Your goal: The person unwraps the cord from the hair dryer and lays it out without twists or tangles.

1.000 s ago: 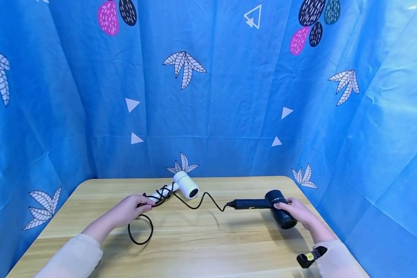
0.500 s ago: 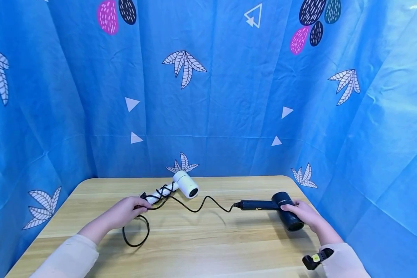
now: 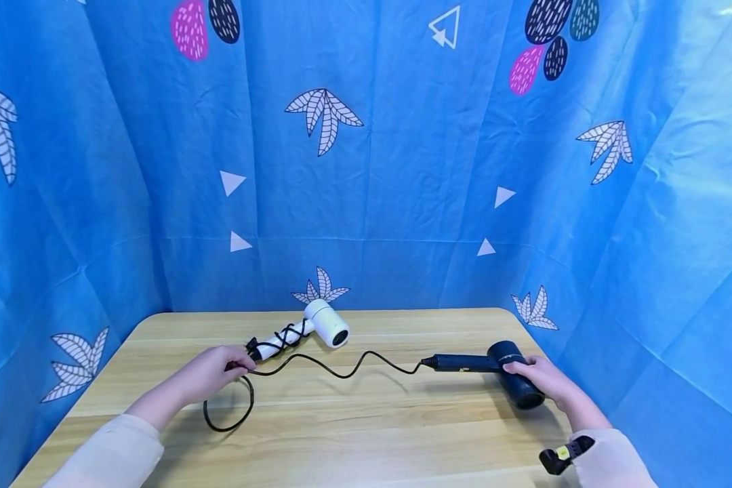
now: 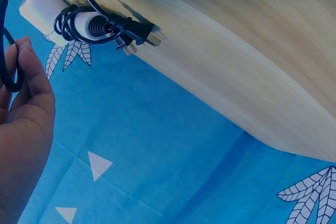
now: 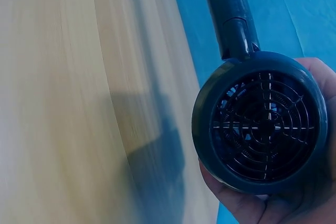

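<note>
My right hand (image 3: 547,379) grips the barrel of a black hair dryer (image 3: 520,388) above the table's right side, its handle pointing left. The round rear grille (image 5: 265,127) fills much of the right wrist view. From the handle a wavy black cord (image 3: 344,377) stretches across to my left hand (image 3: 216,371), which pinches it between thumb and fingers. Below that hand hangs a loop of the cord. Just beyond lies a white hair dryer (image 3: 328,324), with a black cord wound round its handle. Black plugs (image 4: 137,31) show by its handle end in the left wrist view.
The wooden table (image 3: 341,447) has rounded far corners. Blue patterned cloth (image 3: 366,169) hangs behind it and along both sides. A black strap device (image 3: 566,455) sits at the right sleeve.
My right hand has moved right with the black hair dryer, while my left hand has shifted slightly left. The cord between them spans farther and has come away from the white dryer's handle.
</note>
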`<state>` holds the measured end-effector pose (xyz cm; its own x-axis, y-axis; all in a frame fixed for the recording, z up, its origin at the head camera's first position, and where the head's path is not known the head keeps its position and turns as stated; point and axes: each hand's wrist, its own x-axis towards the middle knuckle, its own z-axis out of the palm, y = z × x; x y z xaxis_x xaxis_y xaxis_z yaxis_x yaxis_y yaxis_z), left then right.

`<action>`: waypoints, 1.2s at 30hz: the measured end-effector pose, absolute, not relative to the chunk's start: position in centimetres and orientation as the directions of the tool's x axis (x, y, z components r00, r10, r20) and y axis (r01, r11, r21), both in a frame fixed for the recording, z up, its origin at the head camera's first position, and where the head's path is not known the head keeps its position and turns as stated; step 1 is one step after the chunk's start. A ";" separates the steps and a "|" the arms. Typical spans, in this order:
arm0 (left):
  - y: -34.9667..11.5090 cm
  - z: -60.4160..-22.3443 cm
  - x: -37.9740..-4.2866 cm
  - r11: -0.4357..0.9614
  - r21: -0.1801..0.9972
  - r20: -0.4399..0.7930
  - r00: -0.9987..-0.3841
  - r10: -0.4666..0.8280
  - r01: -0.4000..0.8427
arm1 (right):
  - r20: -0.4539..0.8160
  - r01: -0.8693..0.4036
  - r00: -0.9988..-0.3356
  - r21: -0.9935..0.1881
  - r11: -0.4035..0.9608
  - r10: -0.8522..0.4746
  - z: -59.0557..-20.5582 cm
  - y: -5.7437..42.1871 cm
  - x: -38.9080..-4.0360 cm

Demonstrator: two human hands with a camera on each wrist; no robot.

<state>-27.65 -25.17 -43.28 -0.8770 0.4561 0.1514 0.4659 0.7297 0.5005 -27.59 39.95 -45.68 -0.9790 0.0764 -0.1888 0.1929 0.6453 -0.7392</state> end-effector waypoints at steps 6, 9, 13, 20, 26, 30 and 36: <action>-25.4 -43.3 -27.4 0.725 0.508 0.138 -0.875 0.465 0.465 | -0.190 0.201 -0.977 -0.704 0.681 0.091 -45.5 40.7 -27.4; -25.5 -43.3 -27.3 0.717 0.507 0.139 -0.867 0.479 0.478 | -0.192 0.207 -0.976 -0.700 0.683 0.099 -45.5 41.2 -27.4; -25.7 -43.4 -27.2 0.714 0.497 0.141 -0.857 0.495 0.493 | -0.195 0.213 -0.975 -0.703 0.678 0.104 -45.5 41.6 -27.3; -26.5 -43.8 -26.8 0.712 0.526 0.101 -0.865 0.492 0.466 | -0.191 0.205 -0.977 -0.695 0.689 0.098 -45.4 42.2 -27.1; -27.1 -44.2 -26.1 0.706 0.563 0.076 -0.877 0.474 0.430 | -0.181 0.198 -0.978 -0.676 0.710 0.101 -45.6 42.7 -27.1; -27.3 -44.6 -25.6 0.695 0.592 0.066 -0.884 0.463 0.408 | -0.182 0.198 -0.978 -0.674 0.712 0.100 -45.8 43.0 -27.1; -27.0 -44.9 -24.9 0.673 0.645 0.037 -0.894 0.446 0.362 | -0.182 0.194 -0.979 -0.653 0.732 0.097 -46.1 43.6 -27.2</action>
